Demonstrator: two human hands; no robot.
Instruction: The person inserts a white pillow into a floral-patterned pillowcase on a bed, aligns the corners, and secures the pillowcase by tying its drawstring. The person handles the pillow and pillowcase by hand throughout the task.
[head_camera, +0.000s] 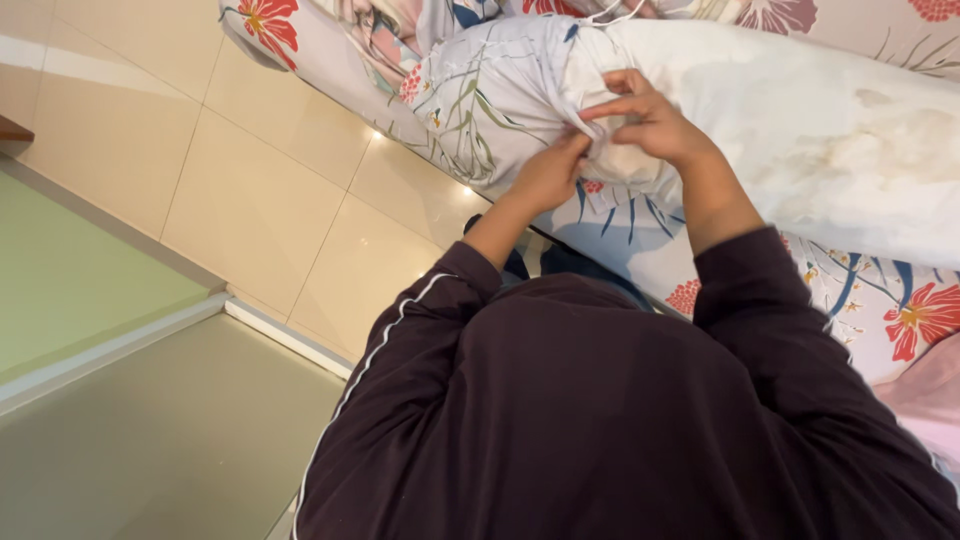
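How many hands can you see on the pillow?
2. The left hand pinches the edge of the flowered pillowcase, and the right hand grips the white pillow just beside it. No others show.

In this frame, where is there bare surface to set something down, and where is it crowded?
Bare room: the beige tiled floor between the bed's floral sheet and the pale green panel. Crowded: on the bed, the white bolster fills the sheet, and the left hand and right hand pinch the floral cover at its opening.
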